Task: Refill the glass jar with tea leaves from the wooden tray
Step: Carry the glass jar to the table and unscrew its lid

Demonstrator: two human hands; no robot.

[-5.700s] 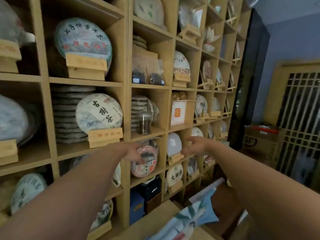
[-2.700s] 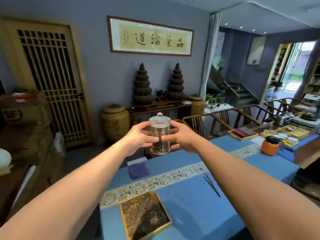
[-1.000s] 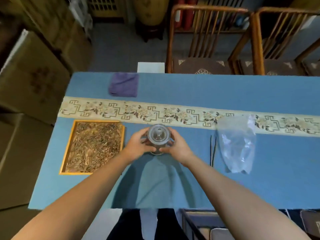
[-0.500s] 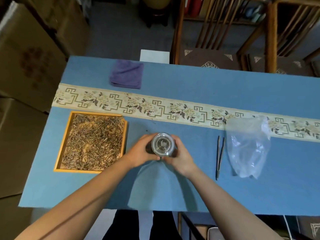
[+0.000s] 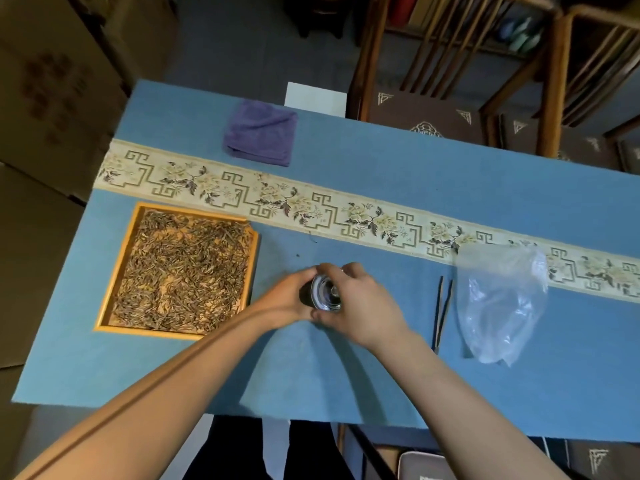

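Jar [image 5: 325, 293] now down on the table [image 5: 381, 375], right of the tray [image 5: 104, 306], both hands [image 5: 332, 299] still gripping it, lid next.

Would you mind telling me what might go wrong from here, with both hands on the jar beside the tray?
1. The glass jar is gripped by the left hand and right hand, and its lid looks still on; lifted carelessly, the glass lid could slip.
2. The wooden tray is heaped with loose tea leaves, likely to scatter on the blue tablecloth during transfer.
3. The tweezers and plastic bag lie near the right elbow's path.
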